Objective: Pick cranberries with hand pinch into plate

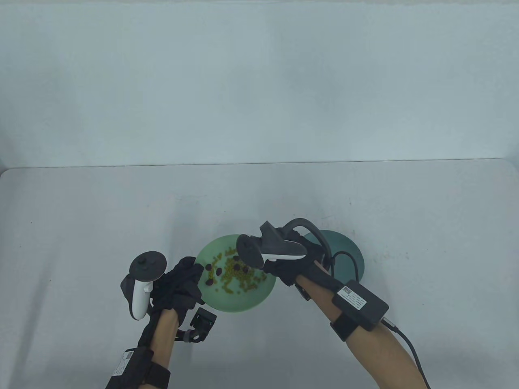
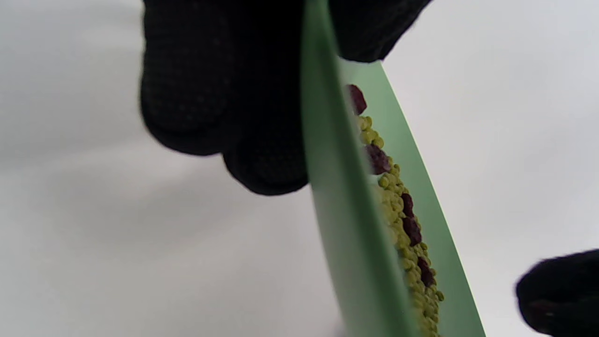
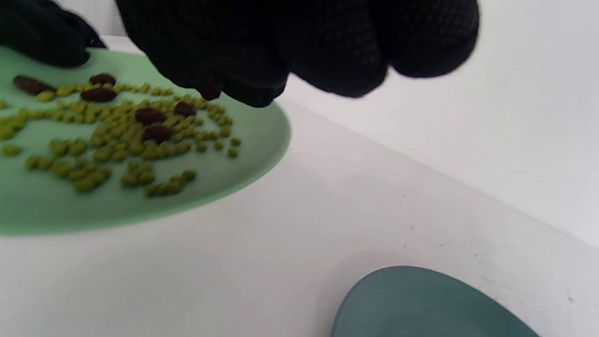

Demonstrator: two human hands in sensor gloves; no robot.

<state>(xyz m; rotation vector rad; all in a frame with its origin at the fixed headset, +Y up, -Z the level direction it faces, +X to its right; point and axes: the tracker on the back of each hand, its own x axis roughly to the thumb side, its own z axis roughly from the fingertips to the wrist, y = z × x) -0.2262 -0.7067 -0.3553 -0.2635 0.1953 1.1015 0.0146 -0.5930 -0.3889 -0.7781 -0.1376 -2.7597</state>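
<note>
A light green plate (image 1: pixel 239 302) is seen near the front middle of the white table (image 1: pixel 81 227), and it is loaded with small yellow-green beans (image 1: pixel 235 277) among which dark red cranberries (image 1: pixel 214 272) are scattered. Its left rim is gripped by the left hand (image 1: pixel 184 283): in the left wrist view the rim (image 2: pixel 337 210) is caught between gloved fingers (image 2: pixel 224 117) behind it and a thumb over its top edge.

Over the plate's far right side the right hand (image 1: pixel 292 267) is held, and much of it is covered from above by the tracker (image 1: pixel 269 249) strapped to its back. In the right wrist view the gloved fingertips (image 3: pixel 243 89) are bunched narrowly above the beans, and a small dark red piece (image 3: pixel 210 91), apparently a cranberry, is seen nipped at their tips. Several more cranberries (image 3: pixel 149 114) are left lying among the beans just below.

A dark teal plate (image 1: pixel 348 251) is set to the right of the green one, close beside it; from above its near left part is hidden by the right hand and wrist. In the right wrist view only its rim (image 3: pixel 421 299) is shown, and what lies in it cannot be told.

A black box (image 1: pixel 359 302) is strapped to the right forearm, with a cable (image 1: pixel 409 344) trailing off toward the bottom edge. A small black camera module (image 1: pixel 201 322) is seen by the left wrist, just off the green plate's near rim.
</note>
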